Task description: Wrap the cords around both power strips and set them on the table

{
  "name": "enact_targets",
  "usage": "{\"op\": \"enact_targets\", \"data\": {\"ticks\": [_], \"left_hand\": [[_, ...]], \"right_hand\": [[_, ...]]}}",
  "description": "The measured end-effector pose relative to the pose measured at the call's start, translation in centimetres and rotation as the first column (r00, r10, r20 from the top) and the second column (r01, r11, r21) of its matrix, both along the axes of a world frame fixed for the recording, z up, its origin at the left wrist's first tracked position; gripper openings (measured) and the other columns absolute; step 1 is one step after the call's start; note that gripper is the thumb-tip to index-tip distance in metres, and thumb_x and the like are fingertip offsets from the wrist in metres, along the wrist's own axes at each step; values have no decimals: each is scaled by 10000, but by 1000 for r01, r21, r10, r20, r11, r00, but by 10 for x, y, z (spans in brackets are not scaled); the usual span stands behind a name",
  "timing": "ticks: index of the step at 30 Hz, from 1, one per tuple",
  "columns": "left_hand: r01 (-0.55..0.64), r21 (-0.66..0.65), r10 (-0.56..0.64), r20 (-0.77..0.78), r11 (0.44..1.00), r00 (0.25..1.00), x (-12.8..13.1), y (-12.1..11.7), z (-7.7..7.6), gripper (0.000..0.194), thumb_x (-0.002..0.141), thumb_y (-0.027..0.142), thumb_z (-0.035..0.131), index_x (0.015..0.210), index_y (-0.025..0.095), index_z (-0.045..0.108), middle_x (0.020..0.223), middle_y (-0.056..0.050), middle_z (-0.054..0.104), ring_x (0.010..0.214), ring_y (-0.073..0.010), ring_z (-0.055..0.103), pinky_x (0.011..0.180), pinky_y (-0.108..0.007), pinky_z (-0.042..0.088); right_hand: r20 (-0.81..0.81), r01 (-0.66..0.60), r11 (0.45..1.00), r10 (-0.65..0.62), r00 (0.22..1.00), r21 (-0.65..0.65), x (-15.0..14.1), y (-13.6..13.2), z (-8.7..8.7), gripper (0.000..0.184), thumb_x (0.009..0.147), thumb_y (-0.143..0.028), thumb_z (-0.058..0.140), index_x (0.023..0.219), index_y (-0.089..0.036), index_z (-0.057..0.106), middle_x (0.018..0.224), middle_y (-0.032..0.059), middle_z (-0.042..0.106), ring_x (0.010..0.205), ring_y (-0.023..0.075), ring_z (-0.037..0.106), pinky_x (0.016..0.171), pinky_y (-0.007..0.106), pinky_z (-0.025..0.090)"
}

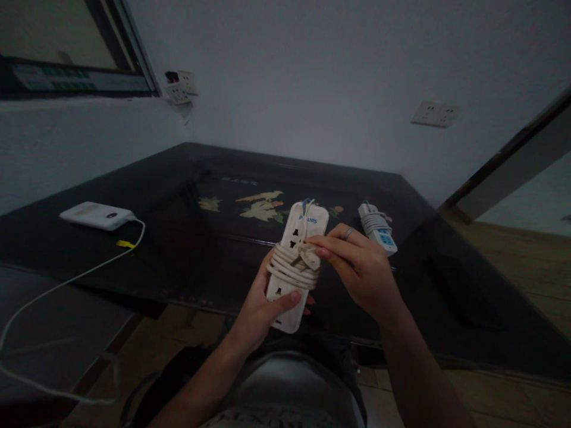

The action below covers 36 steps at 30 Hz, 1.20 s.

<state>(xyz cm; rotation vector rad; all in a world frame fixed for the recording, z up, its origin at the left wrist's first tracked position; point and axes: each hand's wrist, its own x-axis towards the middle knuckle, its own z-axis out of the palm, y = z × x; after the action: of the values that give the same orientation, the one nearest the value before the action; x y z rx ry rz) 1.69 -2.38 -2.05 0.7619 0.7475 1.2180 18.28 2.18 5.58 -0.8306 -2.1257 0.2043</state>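
A white power strip (289, 321) is held up over the near edge of the dark table. Its cord (289, 268) is wound in several turns around its middle, and a blue brand name shows near its top. My left hand (267, 306) grips the lower part, thumb across the front and fingertips showing at the right side. My right hand (357, 261), with a ring on one finger, pinches the plug (308, 257) end of the cord, which lies against the windings. The exact contact of the fingertips is partly hidden.
A second power strip (377, 227) with blue sockets and a wound cord lies on the dark table (214, 249), right. At left lies a white power bank (96, 215) with a cable hanging off the edge. Wall sockets (433, 114) are behind.
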Motion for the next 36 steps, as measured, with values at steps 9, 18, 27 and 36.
{"op": "enact_targets", "data": {"ticks": [9,18,27,36], "left_hand": [[14,47,-11,-44,999,999,1,4,-5,899,713,256,780,1420,281,224,985,-75,677,672,-203,691,563,-303,583],[31,17,-28,-124,999,992,-1,4,-3,896,717,285,776,1412,280,211,1013,-84,665,668,-208,687,597,-349,583],[-51,-28,50,-33,998,998,9,10,-5,944,629,302,831,1385,244,269,902,-54,680,614,-193,665,528,-314,568],[-187,1,187,-32,982,982,7,8,-1,940,626,295,829,1400,292,297,1107,-63,650,729,-185,676,606,-287,572]], "right_hand": [[-17,97,995,-98,995,-35,-7,0,-2,249,919,-204,489,964,-188,734,796,47,620,748,155,586,658,277,466],[92,155,988,-153,984,-15,-7,3,-10,261,918,-224,482,968,-187,736,765,56,610,714,164,576,651,287,465],[-90,155,988,-156,984,-18,-23,0,-23,306,923,-172,454,1147,-196,660,1011,97,600,930,194,566,831,346,478],[-325,109,992,-126,937,-70,-38,-9,-37,302,915,-127,448,1110,-263,635,1159,68,621,1123,194,561,968,408,463]]}}
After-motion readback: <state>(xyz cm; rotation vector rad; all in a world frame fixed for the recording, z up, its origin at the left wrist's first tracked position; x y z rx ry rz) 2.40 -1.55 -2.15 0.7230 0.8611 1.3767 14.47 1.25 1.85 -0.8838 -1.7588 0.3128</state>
